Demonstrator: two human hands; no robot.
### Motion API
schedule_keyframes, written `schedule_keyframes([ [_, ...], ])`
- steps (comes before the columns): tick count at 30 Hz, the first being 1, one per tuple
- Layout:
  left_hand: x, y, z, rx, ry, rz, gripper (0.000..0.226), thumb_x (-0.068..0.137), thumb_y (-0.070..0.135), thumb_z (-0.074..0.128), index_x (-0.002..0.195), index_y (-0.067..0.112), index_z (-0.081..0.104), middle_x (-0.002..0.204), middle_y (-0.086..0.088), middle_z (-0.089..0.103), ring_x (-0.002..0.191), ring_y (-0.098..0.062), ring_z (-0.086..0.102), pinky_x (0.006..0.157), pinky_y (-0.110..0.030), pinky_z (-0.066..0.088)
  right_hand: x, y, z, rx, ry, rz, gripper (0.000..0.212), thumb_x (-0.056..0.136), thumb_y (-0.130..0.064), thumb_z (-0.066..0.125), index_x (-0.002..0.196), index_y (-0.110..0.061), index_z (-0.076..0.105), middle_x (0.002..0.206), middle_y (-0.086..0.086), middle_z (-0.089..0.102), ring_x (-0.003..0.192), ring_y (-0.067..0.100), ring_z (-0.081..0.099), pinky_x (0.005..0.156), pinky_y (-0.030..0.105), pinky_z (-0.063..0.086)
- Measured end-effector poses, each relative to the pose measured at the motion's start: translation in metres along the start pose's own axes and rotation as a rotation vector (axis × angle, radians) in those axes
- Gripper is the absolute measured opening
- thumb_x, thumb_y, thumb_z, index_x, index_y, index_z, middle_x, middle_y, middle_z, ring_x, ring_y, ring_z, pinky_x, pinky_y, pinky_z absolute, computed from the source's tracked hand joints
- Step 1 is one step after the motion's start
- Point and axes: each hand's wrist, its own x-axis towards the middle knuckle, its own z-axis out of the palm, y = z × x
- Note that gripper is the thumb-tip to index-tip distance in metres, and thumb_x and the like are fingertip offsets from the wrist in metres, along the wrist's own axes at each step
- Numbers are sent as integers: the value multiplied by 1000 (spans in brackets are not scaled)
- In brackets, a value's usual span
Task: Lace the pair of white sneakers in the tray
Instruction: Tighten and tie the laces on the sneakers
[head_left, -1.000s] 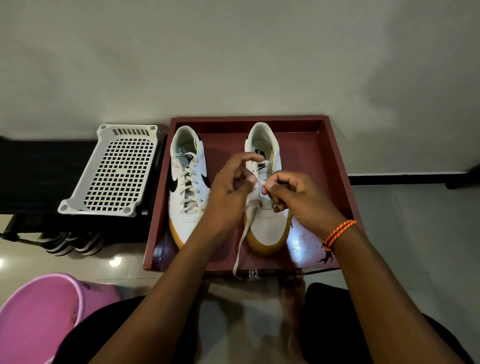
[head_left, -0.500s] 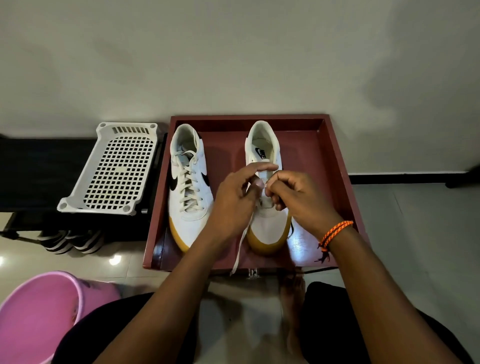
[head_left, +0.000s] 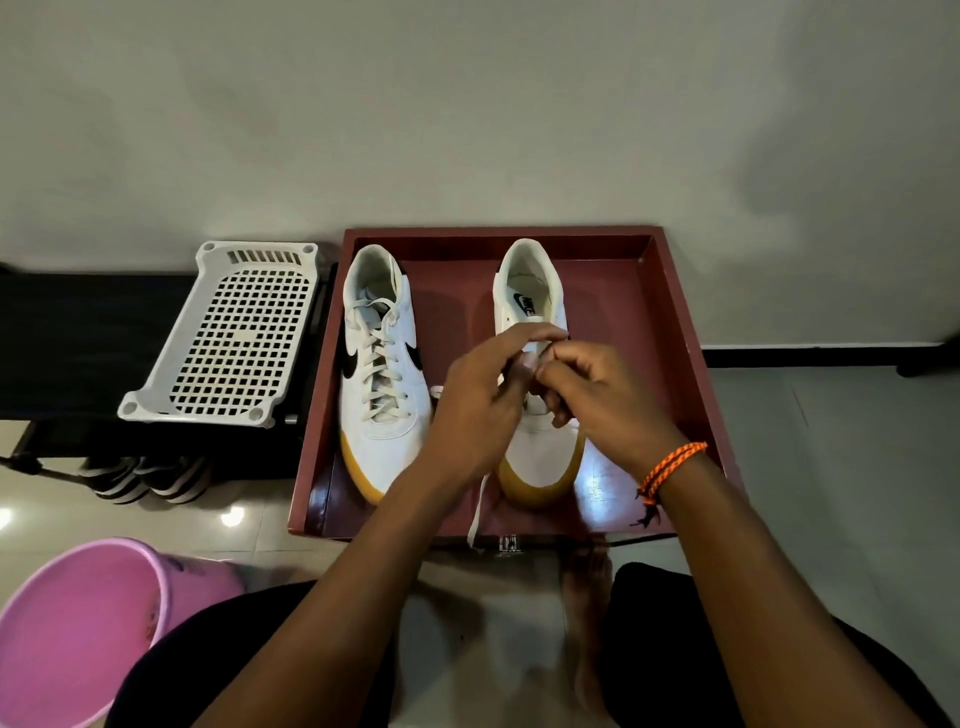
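At the far left of my view a round pink plastic bucket (head_left: 78, 629) sits on the glossy tiled floor (head_left: 831, 467), low in the corner. Above it a white perforated plastic basket tray (head_left: 228, 335) lies tilted on a black low shelf (head_left: 67, 338), and under that shelf I can make out dark striped sandals (head_left: 145, 478). Next comes the dark red wooden tray (head_left: 670, 322) set on the floor against the pale wall (head_left: 467, 104). Inside it, on the left, the laced white sneaker with a black swoosh and tan toe (head_left: 382, 374) stands with its toe towards me, cream laces crossed all the way up. My left hand (head_left: 478, 410) reaches in over the gap between the shoes, fingers curled, thumb and forefinger pinching the cream shoelace (head_left: 477, 512) at the eyelets; a loose end of that lace hangs down past the toe and over the tray's near rim. Beneath both hands stands the second white sneaker with a tan toe (head_left: 535, 452), on the right half of the tray, its tongue label visible and its upper eyelets bare. My right hand (head_left: 597, 400) meets the left one fingertip to fingertip above the shoe's throat, fingers bent in a pinch; I cannot tell exactly what part of the lace it grips. A braided orange thread bracelet (head_left: 670, 467) circles the right wrist.
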Motion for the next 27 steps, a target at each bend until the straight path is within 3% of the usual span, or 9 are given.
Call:
schedule_keyframes([
  [1, 1, -1, -1, -38, 3, -19, 33, 111, 2, 51, 133, 17, 70, 108, 10, 74, 96, -15, 70, 87, -42, 58, 0, 1, -3, -21, 5, 6, 28, 103, -11, 56, 79, -2, 67, 62, 2, 56, 61, 18, 53, 60, 37, 49],
  [4, 6, -7, -15, -64, 116, -93, 35, 109, 2, 52, 127, 24, 71, 90, -14, 66, 79, -32, 61, 75, -43, 58, 1, 3, -23, 5, 54, 48, 26, 101, -4, 53, 81, -1, 70, 63, 5, 54, 60, 19, 49, 57, 31, 46],
  [6, 8, -15, -22, -1, 232, -178, 35, 106, 0, 53, 122, 26, 70, 86, -14, 63, 73, -22, 59, 68, -31, 54, 1, 7, -37, 0, 113, 48, 26, 101, -2, 53, 81, -2, 71, 63, 5, 54, 58, 18, 49, 56, 28, 45],
  [8, 8, -21, -24, 164, 292, -199, 36, 103, -2, 55, 122, 25, 70, 83, 0, 63, 68, -6, 55, 63, -22, 48, 1, 11, -42, -71, 147, 31, 28, 100, -4, 54, 79, -8, 72, 61, 1, 56, 56, 16, 51, 57, 31, 47],
  [11, 5, -18, -14, 384, 212, -42, 49, 97, -8, 53, 131, 21, 72, 111, 2, 65, 102, -11, 62, 85, -34, 55, 0, 10, -32, -169, 127, 11, 27, 99, -6, 58, 78, -14, 73, 60, -8, 60, 59, 15, 55, 61, 39, 50],
  [14, 1, -5, 3, 145, 74, 104, 37, 109, -3, 49, 135, 12, 70, 125, -3, 69, 118, -18, 66, 101, -38, 54, -4, 1, -16, -159, 26, -7, 24, 102, -9, 60, 83, -14, 74, 64, -2, 68, 59, 19, 62, 64, 48, 57],
  [19, 3, -18, 18, 149, -1, -25, 28, 108, 17, 49, 122, 15, 73, 109, 0, 71, 105, -22, 66, 94, -50, 53, -6, 0, -19, -200, 39, -18, 20, 102, -11, 65, 85, -10, 75, 68, 5, 72, 57, 18, 68, 63, 45, 60],
  [23, 9, -18, 15, 342, -23, -137, 19, 108, 24, 60, 104, 22, 78, 100, 9, 70, 100, -20, 55, 82, -36, 45, -6, 4, -30, -276, 90, 36, 16, 99, -8, 67, 87, -10, 77, 65, 3, 72, 55, 13, 68, 63, 40, 62],
  [27, 12, -18, 16, 262, -10, -187, 13, 100, 35, 72, 95, 27, 81, 93, 8, 67, 95, -19, 57, 75, -31, 45, -6, 4, -31, -318, 83, 77, 17, 98, -8, 68, 85, -12, 77, 63, 0, 72, 55, 13, 71, 65, 36, 64],
])
